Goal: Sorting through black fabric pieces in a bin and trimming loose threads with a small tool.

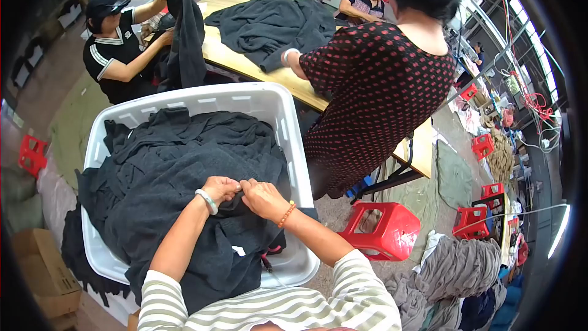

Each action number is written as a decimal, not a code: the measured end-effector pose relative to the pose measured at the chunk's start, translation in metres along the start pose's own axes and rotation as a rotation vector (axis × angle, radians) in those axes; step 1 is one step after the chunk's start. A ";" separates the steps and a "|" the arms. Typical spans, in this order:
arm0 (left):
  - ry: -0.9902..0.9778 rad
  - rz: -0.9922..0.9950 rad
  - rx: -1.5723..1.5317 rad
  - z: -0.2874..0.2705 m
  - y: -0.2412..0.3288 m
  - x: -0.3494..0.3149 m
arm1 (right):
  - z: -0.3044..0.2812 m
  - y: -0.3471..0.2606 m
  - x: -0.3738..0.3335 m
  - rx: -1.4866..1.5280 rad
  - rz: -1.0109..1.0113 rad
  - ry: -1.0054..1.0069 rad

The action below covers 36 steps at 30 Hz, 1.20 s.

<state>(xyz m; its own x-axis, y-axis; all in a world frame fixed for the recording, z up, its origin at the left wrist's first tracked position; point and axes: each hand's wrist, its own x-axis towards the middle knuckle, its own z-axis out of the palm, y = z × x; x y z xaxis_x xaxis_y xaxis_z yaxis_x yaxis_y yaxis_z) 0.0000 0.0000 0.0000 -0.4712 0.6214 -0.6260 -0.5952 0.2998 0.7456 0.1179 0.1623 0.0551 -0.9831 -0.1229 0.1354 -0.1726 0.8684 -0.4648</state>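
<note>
Nearest me, the dark cloth [208, 270] drapes over the near rim of the white tub [298, 141] toward my waist, with a small white patch [238, 250] showing on it. Just beyond, over the pile, my left hand [220, 189] and right hand [263, 200] meet tip to tip, each grip closed in a fine pinch; whether an edge of cloth or a thread sits between them, I cannot tell. With so little held, a tug from the cloth's hanging weight could pull it free, and dark folds on dark folds could make me lose the spot or catch a neighbouring piece. The cloth is too crumpled to have a clear pointing end; the stretch below my hands seems to run its long way from far right to near left. Right of the tub stands a red stool [392, 227]. Farther off, a co-worker in a dotted top [380, 104] leans at the desk [220, 55], which carries another dark heap [269, 24]; at far left, another co-worker [113, 55] lifts a dark piece [187, 37].
</note>
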 end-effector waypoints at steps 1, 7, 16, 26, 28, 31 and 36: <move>-0.028 0.002 -0.026 -0.003 -0.003 -0.003 | 0.001 -0.001 0.000 0.019 -0.032 0.013; -0.149 0.439 0.154 0.024 -0.001 -0.065 | -0.005 0.001 -0.015 0.122 -0.030 -0.002; 0.098 0.778 0.791 0.037 0.003 -0.072 | -0.002 0.006 -0.028 0.398 -0.039 -0.082; 0.037 0.554 0.748 0.042 0.002 -0.093 | -0.031 -0.007 -0.045 0.561 -0.103 -0.066; 0.133 0.482 0.668 0.042 0.000 -0.108 | -0.044 -0.019 -0.039 0.691 -0.011 -0.095; 0.339 1.033 0.945 0.039 0.005 -0.148 | -0.056 -0.039 -0.033 0.863 0.005 -0.054; 0.631 0.665 1.218 0.012 -0.044 -0.209 | -0.140 -0.077 -0.070 -0.009 -0.049 0.296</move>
<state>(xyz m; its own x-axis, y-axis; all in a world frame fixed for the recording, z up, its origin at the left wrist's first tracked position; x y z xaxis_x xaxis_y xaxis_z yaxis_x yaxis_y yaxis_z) 0.1332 -0.1345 0.1008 -0.8086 0.5736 0.1310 0.5634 0.6907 0.4534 0.2083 0.1716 0.2037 -0.9129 -0.0203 0.4076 -0.2174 0.8695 -0.4436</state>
